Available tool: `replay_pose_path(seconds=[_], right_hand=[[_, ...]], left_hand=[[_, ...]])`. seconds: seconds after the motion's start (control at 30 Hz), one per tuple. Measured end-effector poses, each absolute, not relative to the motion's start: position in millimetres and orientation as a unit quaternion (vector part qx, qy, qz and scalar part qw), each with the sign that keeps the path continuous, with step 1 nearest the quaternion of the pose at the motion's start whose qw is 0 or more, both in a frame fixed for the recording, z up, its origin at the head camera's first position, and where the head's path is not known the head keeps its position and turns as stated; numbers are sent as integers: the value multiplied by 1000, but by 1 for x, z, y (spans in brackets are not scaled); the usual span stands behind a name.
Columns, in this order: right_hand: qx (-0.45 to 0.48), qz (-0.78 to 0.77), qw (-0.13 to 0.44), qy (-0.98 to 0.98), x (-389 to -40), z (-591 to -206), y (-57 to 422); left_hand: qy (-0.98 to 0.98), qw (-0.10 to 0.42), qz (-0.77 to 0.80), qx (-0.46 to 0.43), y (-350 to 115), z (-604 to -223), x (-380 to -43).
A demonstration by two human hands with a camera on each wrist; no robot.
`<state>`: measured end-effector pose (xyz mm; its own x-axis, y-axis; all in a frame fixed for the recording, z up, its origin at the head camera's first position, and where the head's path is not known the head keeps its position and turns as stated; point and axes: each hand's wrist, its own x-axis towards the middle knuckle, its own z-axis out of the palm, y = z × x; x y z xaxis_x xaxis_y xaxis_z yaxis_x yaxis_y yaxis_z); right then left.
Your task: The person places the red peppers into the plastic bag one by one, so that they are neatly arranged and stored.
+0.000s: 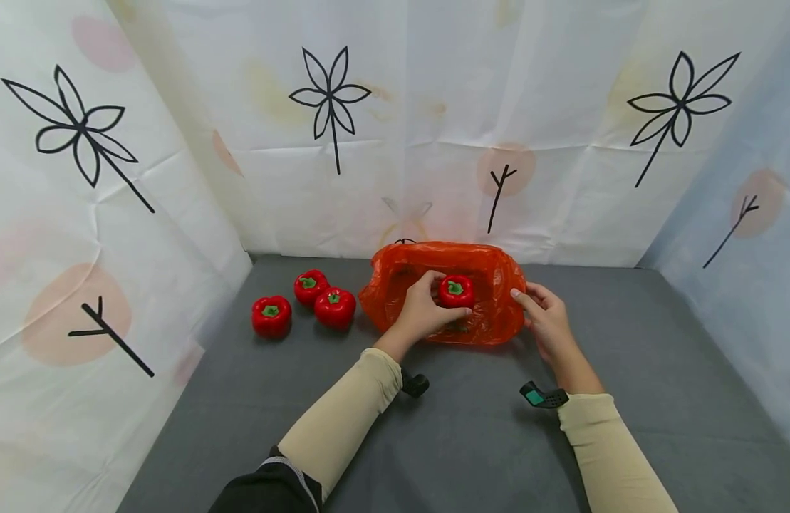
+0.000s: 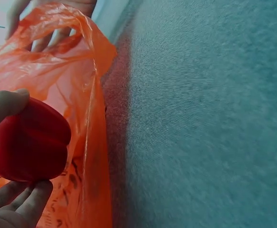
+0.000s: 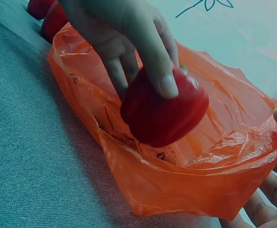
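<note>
Gripping a red bell pepper (image 1: pixel 464 295) in the curled fingers of the left hand (image 1: pixel 422 312), at the open mouth of an orange plastic bag (image 1: pixel 491 260) on a gray table (image 1: pixel 459 449). Reaching in from 8 o'clock, with a fingertip near the pepper's 10 o'clock and the thumb near its 5 o'clock. Turning the green stem (image 1: pixel 455 288) up toward the head camera. Impossible to tell whether held above the bag's rim or just below it.

Pinching the bag's edge at 3 o'clock with the fingers of the right hand (image 1: pixel 550 322), thumb over the rim, other fingers on the outside, as seen from the right wrist.

Also showing three more peppers on the table, toward the bag's 9 o'clock: a leftmost pepper (image 1: pixel 271 318), a rear pepper (image 1: pixel 310 288) at its 2 o'clock and a front pepper (image 1: pixel 335 309) at its 3 o'clock, nearest the bag. Backed at 12 o'clock by a pale cloth (image 1: pixel 427 92) printed with black-outlined flowers (image 1: pixel 330 95).
</note>
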<state>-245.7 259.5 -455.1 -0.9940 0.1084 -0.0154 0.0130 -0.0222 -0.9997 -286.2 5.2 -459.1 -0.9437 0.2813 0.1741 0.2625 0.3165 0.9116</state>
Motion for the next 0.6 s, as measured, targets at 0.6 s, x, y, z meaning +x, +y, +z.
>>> replay_pose_path(seconds=[0.6], right_hand=[[-31,727,40,-685,-250,-458,261]], left_hand=[[809,23,571,138,26,-468,-307]])
